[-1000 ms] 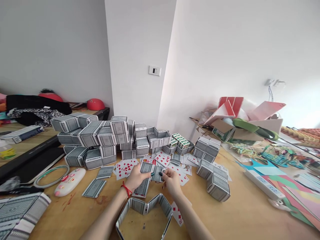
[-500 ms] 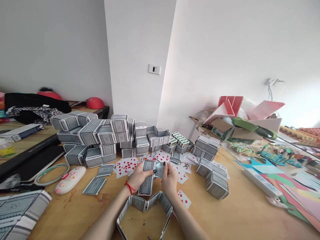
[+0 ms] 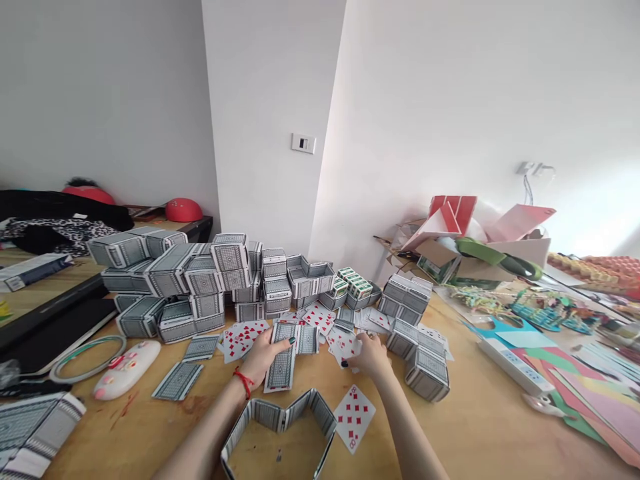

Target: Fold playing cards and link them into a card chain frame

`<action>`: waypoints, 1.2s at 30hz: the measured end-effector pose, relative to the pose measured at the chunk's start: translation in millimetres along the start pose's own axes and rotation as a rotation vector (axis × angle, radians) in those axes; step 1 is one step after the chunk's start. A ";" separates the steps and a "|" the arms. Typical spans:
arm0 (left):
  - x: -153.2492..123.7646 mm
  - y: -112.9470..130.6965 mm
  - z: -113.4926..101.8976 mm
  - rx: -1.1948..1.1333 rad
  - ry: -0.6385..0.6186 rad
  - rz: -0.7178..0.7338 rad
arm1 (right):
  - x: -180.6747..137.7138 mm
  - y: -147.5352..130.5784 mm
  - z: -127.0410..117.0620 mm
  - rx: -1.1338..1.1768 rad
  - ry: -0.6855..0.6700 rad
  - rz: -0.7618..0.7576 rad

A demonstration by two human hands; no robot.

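My left hand [image 3: 261,359] is closed on a joined strip of playing cards [image 3: 281,360], grey patterned backs up, with a folded card [image 3: 307,339] sticking out to its right. My right hand [image 3: 371,355] is over loose face-up cards [image 3: 341,341], thumb and fingers apart; whether it touches one I cannot tell. Between my forearms stands a heart-like frame of joined cards [image 3: 267,415], hollow inside. An eight of diamonds [image 3: 355,419] lies face up beside its right side.
Stacked card blocks [image 3: 173,267] rise at the back left, with smaller card blocks [image 3: 427,363] at the right. A white mouse [image 3: 127,371] and a cable loop [image 3: 87,353] lie left. A power strip [image 3: 516,365] and coloured paper [image 3: 575,393] are at the far right.
My right hand has left the folded card and moved right to the loose cards, its fingers now spread. My left hand keeps its hold. The eight of diamonds now shows in full.
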State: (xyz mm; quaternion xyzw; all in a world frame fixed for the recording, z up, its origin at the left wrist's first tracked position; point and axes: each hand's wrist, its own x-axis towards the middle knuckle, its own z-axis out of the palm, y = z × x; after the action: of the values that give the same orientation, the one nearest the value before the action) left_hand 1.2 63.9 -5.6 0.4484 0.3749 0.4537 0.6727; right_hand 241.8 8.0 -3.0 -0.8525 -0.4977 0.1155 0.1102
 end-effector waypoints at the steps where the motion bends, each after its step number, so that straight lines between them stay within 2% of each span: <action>1: -0.4 0.1 -1.9 -0.035 -0.015 -0.017 | 1.3 1.1 0.8 0.021 -0.019 -0.009; 5: -3.8 5.0 -7.1 -0.212 -0.093 -0.103 | 3.5 0.3 3.8 0.117 -0.045 -0.028; 9: -8.5 11.9 -5.1 -0.312 -0.097 -0.135 | 2.9 0.9 1.8 -0.003 0.014 0.000; 13: -11.2 13.3 -3.8 -0.294 -0.097 -0.186 | 2.6 3.1 0.2 0.009 -0.030 -0.027; 18: -9.7 8.8 -6.5 -0.268 -0.052 -0.239 | 2.1 -0.3 -2.3 0.058 0.007 -0.056; 21: -9.4 9.1 -6.4 -0.345 -0.109 -0.195 | 0.6 -3.7 -8.1 0.153 0.000 -0.088; 24: -10.3 11.3 -6.0 -0.384 -0.182 -0.182 | -3.2 -8.2 -16.3 0.347 -0.018 -0.122; 27: -11.5 12.8 -6.5 -0.361 -0.200 -0.200 | -12.0 -16.4 -24.7 0.601 -0.108 -0.197; 30: -12.5 13.4 -7.2 -0.314 -0.226 -0.218 | -25.1 -27.4 -31.0 0.875 -0.336 -0.316; 32: -12.6 13.6 -7.3 -0.297 -0.231 -0.195 | -32.9 -34.4 -32.8 0.961 -0.467 -0.396; 34: -12.0 13.4 -7.1 -0.292 -0.214 -0.155 | -37.3 -40.0 -32.2 0.972 -0.487 -0.436; 36: -11.1 12.9 -6.9 -0.289 -0.196 -0.127 | -38.1 -43.7 -29.1 0.954 -0.429 -0.453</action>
State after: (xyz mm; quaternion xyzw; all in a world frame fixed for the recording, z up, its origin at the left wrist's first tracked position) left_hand -12.1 57.6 5.4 0.3646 0.2657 0.4137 0.7908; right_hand 196.5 -6.4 41.1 -0.5379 -0.5719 0.4716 0.4014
